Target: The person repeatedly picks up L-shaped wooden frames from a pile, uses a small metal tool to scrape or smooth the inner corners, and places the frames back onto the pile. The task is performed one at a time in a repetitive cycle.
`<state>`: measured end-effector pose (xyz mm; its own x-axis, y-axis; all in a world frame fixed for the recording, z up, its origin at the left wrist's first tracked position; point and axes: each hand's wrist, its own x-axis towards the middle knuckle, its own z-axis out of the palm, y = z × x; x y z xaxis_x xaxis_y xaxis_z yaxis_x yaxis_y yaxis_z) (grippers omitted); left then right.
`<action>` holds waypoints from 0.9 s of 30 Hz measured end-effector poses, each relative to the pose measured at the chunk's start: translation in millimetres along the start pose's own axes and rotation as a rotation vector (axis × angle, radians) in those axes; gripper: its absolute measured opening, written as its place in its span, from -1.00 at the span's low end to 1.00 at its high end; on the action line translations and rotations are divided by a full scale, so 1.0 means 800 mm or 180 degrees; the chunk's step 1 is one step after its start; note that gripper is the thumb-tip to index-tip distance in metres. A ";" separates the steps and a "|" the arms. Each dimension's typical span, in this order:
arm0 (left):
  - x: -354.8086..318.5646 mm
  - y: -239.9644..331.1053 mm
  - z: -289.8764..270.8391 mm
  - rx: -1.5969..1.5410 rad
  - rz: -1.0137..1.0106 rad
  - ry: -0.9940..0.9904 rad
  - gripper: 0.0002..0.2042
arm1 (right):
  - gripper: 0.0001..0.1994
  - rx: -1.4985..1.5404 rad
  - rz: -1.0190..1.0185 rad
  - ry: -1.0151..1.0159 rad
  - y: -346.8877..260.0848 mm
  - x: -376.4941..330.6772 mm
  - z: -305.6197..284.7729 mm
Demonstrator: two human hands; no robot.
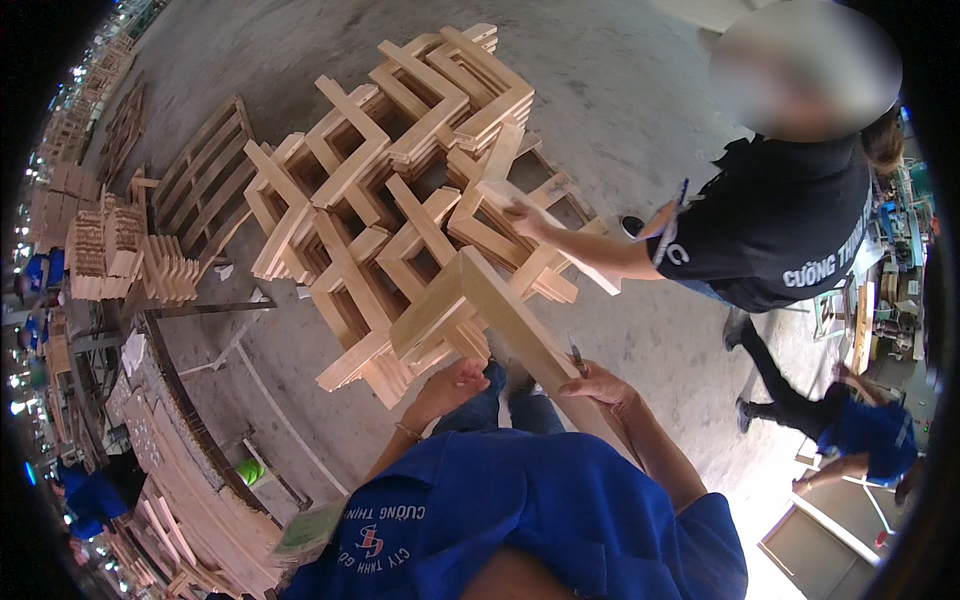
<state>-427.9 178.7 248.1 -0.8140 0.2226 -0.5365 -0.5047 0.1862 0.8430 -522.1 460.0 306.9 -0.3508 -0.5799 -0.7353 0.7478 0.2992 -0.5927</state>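
My right hand [605, 390] grips the long leg of an L-shaped wooden frame piece [520, 325], angled up in front of me. A dark pen [577, 356] sticks up from the same fingers. The piece's corner points away from me, and its short leg slopes down to the left. My left hand [448, 388] is just below that short leg, fingers partly curled and apart, with nothing visible in it. Beyond them rises a large stack of similar L-shaped wooden pieces [350, 185], laid crisscross in several layers.
A co-worker in a black shirt [790, 215] stands at the right, one hand on a pale board [550, 235] by the stack. Left are a worn table [180, 440], a slatted pallet [205, 170] and piled wooden parts [105, 245]. Another person in blue [870, 435] is far right.
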 end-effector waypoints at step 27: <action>0.115 0.153 0.252 -0.2424 0.0833 0.2505 -0.57 | -0.44 -0.0895 -0.0417 -0.1020 -0.023 -0.019 -0.204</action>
<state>-506.5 415.0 293.8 -0.7396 -0.5467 -0.3926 -0.1166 -0.4704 0.8747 -622.5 586.8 275.5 -0.2068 -0.8190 -0.5353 0.5108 0.3762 -0.7730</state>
